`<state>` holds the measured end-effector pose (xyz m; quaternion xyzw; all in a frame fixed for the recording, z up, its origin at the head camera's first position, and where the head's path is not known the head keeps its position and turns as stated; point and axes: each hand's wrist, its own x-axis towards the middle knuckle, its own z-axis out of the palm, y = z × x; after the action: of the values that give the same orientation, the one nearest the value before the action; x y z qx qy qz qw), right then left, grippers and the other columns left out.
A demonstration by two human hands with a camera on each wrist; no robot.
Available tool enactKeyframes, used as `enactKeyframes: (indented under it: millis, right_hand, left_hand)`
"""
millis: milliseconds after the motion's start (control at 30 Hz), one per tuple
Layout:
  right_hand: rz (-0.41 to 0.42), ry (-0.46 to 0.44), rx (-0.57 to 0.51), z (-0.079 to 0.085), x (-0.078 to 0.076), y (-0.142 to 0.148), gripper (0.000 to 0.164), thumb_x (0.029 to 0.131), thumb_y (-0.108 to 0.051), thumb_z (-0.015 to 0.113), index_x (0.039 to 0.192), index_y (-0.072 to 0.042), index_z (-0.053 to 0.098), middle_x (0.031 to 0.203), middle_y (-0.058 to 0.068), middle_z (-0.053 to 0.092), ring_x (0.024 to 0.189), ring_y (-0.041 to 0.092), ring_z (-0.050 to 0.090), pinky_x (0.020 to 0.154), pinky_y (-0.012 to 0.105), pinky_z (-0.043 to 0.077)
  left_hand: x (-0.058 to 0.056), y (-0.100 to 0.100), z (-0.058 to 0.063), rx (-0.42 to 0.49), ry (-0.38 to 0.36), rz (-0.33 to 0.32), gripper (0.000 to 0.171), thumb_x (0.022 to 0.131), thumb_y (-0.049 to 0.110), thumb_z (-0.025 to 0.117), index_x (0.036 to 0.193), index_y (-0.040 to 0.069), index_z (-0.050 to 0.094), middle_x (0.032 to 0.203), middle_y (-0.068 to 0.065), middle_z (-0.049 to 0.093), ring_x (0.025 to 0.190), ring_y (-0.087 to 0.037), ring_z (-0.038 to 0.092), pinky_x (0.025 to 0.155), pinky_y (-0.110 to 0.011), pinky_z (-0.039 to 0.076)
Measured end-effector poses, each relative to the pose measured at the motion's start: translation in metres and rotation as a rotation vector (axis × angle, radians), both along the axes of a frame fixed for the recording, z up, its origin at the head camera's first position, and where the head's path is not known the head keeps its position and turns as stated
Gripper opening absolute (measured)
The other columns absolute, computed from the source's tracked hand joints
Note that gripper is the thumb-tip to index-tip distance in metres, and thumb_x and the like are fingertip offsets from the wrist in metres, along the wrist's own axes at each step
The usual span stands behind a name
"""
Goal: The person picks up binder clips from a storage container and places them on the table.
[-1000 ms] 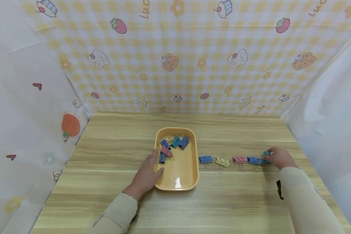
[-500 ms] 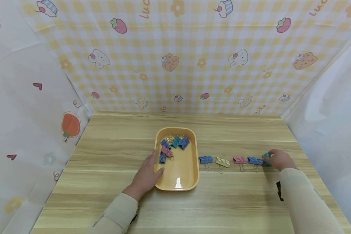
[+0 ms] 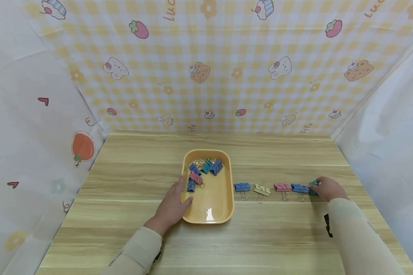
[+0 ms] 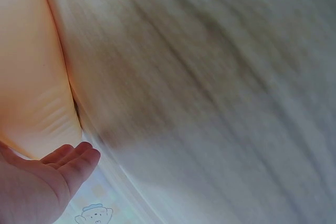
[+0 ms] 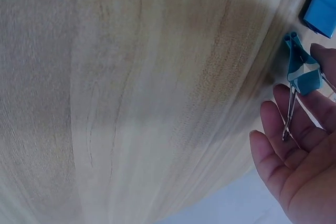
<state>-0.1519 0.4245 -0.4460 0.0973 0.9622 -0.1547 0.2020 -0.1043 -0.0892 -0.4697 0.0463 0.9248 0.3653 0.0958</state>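
Note:
My right hand [image 3: 331, 189] pinches a teal binder clip [image 5: 303, 74] between thumb and fingers at the right end of a row of clips. Its wire handles hang between the fingers in the right wrist view. Immediately left of it lies a blue binder clip [image 3: 300, 188]. My left hand [image 3: 173, 204] rests along the left side of a yellow tray [image 3: 231, 198], its thumb over the rim and its fingers straight. Inside the tray, a pink binder clip [image 3: 195, 177] lies on blue ones, and a teal clip [image 3: 206, 165] sits beside another blue clip [image 3: 216, 167].
Further left in the row lie a pink clip [image 3: 282, 187], a yellow clip [image 3: 262, 190] and a blue clip [image 3: 242, 187], close to the tray's right side. The wooden table [image 3: 261, 240] meets a checked cloth backdrop [image 3: 241, 91] and white cloth side walls.
The teal clip in my right hand has shifted slightly down and toward the row's end, beside the blue clip. My left hand and the tray stay in place.

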Motion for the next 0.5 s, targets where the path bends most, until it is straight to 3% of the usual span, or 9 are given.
enactKeyframes:
  millis: [500]
  right_hand:
    - [-0.015, 0.003, 0.012, -0.0008, 0.0028, 0.0007, 0.070, 0.094, -0.042, 0.054, 0.126, 0.019, 0.044, 0.121, 0.038, 0.052, 0.106, 0.054, 0.053, 0.085, 0.061, 0.046]
  left_hand:
    - [0.0017, 0.0005, 0.0006, -0.007, 0.009, 0.002, 0.081, 0.093, 0.030, 0.061, 0.156, 0.012, 0.013, 0.151, -0.023, 0.032, 0.137, -0.040, 0.033, 0.110, -0.054, 0.031]
